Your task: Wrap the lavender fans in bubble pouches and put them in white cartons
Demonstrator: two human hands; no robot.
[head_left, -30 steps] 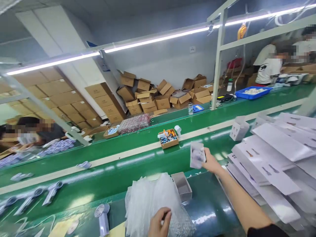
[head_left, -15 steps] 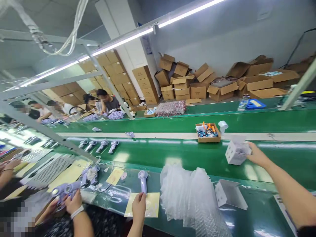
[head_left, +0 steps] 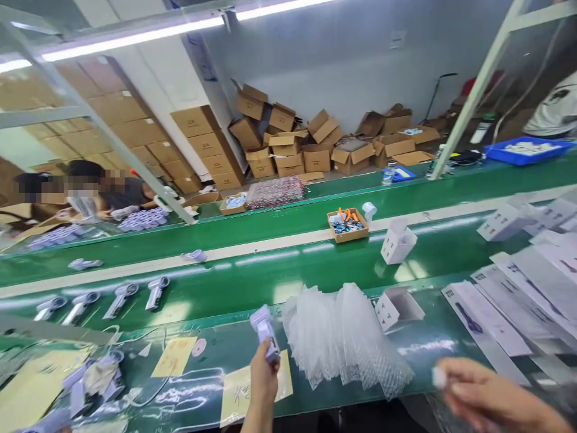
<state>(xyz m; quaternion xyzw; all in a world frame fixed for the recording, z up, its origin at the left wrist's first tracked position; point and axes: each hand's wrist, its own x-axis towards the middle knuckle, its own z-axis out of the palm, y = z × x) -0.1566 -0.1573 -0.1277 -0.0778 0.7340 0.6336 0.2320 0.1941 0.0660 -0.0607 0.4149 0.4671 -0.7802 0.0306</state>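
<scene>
My left hand [head_left: 262,376] is closed round the handle of a small lilac hand-held fan [head_left: 265,328], held up over a yellow sheet [head_left: 238,391] at the near edge of the green bench. My right hand [head_left: 482,394] is at the lower right, blurred by motion, with a small white thing at its fingertips that I cannot make out. Between the hands lies a pile of clear bubble-wrap bags [head_left: 345,337]. A small white box [head_left: 398,242] stands on the green conveyor belt [head_left: 315,273]. An open white box [head_left: 396,305] lies on the bench behind the bags.
Several fans [head_left: 119,296] lie in a row on the belt at left. A cardboard tray of tools [head_left: 347,224] sits on the far lane. Flat white carton blanks [head_left: 523,288] are stacked at right. Other people [head_left: 90,192] work across the line. Cardboard boxes [head_left: 288,150] are heaped by the wall.
My right hand let go of the white box on the belt and drew back to the lower right. My left hand picked the fan up off the yellow sheet.
</scene>
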